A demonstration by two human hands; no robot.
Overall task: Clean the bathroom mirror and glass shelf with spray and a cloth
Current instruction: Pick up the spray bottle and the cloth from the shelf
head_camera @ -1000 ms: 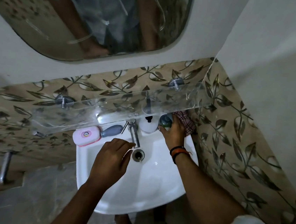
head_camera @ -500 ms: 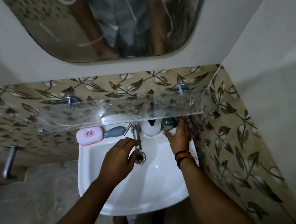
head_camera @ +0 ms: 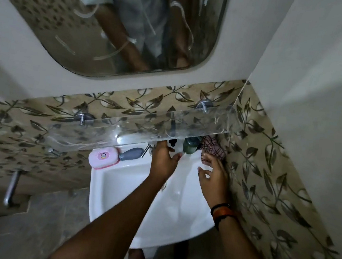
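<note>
Both my hands were empty, fingers loose: left hand (head_camera: 163, 160) beside the green bottle (head_camera: 190, 145), right hand (head_camera: 213, 176) just below the soft, limp cloth (head_camera: 214, 147), probably best pinched at a fold.

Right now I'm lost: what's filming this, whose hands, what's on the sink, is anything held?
There is no robot here. A person wears a wide-angle camera on the head, looking down at their own two bare hands; it is the only view.

Above is the mirror, streaked. Below it a clear glass shelf is fixed to the leaf-patterned tiles, over a white sink.

On the sink's back rim, from the picture's left: a pink soap case, a grey handle-shaped item, a black-topped pump partly hidden, a dark green bottle and a checked cloth in the corner.

The left hand reaches toward the bottles, fingers spread. The right hand is open beside the cloth. Neither holds anything.
</note>
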